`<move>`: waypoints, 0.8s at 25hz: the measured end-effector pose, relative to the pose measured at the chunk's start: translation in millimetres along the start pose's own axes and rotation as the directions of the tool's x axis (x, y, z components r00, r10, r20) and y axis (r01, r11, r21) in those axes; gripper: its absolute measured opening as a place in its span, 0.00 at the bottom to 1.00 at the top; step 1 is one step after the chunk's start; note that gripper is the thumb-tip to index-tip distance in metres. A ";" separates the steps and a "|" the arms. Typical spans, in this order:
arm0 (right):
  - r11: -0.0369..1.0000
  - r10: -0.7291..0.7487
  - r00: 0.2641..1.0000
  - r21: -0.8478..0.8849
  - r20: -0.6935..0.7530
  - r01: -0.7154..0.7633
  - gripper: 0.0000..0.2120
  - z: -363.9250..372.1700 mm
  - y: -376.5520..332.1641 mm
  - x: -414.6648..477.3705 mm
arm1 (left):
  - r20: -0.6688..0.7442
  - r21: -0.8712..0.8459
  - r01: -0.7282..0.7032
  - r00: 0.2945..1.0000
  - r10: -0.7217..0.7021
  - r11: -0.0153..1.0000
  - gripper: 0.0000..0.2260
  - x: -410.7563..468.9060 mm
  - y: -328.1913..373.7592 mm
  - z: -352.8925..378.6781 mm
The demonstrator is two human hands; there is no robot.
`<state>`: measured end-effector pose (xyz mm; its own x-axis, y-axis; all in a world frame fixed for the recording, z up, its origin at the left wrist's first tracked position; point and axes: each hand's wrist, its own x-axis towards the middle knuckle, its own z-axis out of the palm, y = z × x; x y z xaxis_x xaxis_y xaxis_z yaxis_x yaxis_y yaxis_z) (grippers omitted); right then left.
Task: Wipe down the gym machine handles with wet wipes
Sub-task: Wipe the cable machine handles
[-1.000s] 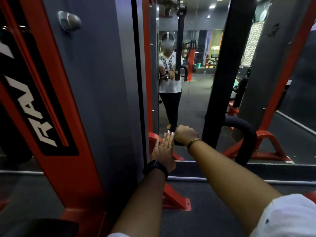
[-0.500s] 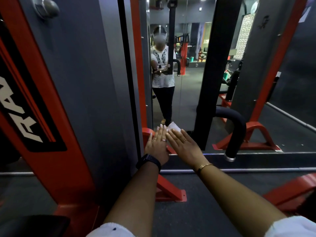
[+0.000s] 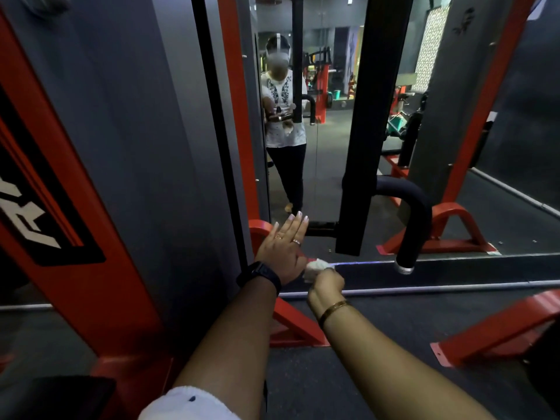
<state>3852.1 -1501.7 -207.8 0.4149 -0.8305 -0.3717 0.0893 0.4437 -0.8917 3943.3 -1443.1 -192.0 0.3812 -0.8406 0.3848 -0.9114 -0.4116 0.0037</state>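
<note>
White crumpled wet wipe (image 3: 315,265): bunched in the right hand (image 3: 327,288), sticking out above its knuckles, just beside the thumb edge of the left hand (image 3: 283,248).
Right hand: fingers curled into a fist round the wipe; gold bangle on the wrist.
Left hand: flat, fingers straight and together, holding nothing; rings on two fingers, black watch at the wrist.
Black padded curved machine handle (image 3: 415,213): right of both hands, apart from the wipe, curving out from a black upright post (image 3: 363,131).
Mirror (image 3: 327,177): behind, reflecting the person.
</note>
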 end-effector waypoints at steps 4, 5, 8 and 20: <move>0.748 0.214 0.953 0.591 0.216 -0.302 0.11 24.7 -20.3 23.8 | -0.060 -0.118 0.004 0.998 -0.011 0.993 0.36 0.6 0.6 -1.1; 0.716 0.221 0.943 0.615 0.248 -0.329 0.11 30.5 -19.3 29.2 | -0.066 -0.136 0.001 0.998 -0.010 0.991 0.36 2.0 -0.1 -0.9; 0.716 0.213 0.933 0.604 0.290 -0.351 0.14 36.2 -21.6 38.6 | -0.076 -0.171 -0.004 0.997 -0.009 0.985 0.36 3.7 -2.1 -0.8; 0.870 0.141 0.879 0.367 0.456 -0.329 0.16 56.4 -4.4 43.5 | -0.099 -0.179 -0.084 0.993 0.067 0.980 0.34 5.1 -12.2 -1.1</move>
<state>3920.8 -1520.7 -205.4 0.7898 -0.5141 -0.3344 0.2730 0.7830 -0.5589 3956.2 -1442.0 -189.1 0.3021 -0.8275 0.4732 -0.9532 -0.2698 0.1367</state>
